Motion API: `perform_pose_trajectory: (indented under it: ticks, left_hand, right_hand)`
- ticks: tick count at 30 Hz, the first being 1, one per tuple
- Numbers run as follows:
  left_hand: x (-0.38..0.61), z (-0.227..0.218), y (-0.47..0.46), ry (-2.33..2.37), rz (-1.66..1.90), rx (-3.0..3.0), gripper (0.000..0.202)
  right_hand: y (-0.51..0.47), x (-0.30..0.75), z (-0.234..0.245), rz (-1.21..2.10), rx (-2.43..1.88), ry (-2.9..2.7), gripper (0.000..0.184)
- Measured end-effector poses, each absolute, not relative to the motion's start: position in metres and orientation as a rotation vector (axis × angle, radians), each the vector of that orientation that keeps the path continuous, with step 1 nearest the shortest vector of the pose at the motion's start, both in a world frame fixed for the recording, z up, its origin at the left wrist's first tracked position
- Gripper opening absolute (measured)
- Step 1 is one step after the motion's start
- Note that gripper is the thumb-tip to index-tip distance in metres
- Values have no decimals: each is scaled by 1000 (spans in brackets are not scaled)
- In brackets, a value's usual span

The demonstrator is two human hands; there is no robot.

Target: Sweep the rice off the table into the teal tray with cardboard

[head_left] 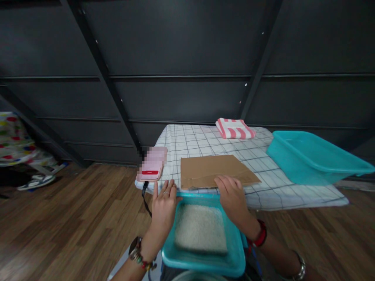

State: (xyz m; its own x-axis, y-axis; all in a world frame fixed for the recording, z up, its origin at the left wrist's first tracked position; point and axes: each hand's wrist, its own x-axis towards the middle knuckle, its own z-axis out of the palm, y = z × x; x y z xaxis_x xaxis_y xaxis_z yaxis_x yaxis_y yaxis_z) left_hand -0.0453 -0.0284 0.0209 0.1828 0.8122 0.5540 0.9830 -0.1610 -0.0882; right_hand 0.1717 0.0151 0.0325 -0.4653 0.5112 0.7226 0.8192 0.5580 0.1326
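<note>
A small teal basin stands low in front of me at the table's near edge. White grains that look like rice form a flat layer in it. My left hand lies at the basin's far left corner, fingers stretched out onto the cloth and the thumb by the rim. A flat piece of brown cardboard is on the table just beyond the basin. On its near edge, the fingers of my right hand are bent and close together; the right thumb is hidden.
A checked white cloth covers the table. At its left edge lies a pink phone-like item, partly blurred out. Behind is a folded pink-striped towel; a larger teal tub stands right. A person's shoe shows far left.
</note>
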Motion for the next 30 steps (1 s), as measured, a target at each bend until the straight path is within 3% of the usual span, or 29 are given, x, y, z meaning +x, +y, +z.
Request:
perform_pose_trajectory:
  ticks: [8, 18, 30]
  left_hand:
    - [-44, 22, -29, -1728, -546, -2052, 24]
    - [-43, 25, -27, -1714, -537, -2027, 23]
    - [-41, 28, -27, -1699, -480, -1991, 30]
  right_hand:
    - [16, 175, 41, -648, -939, -2049, 36]
    - [22, 235, 136, -904, -941, -2181, 36]
    - [-39, 231, 147, -786, -674, -2383, 30]
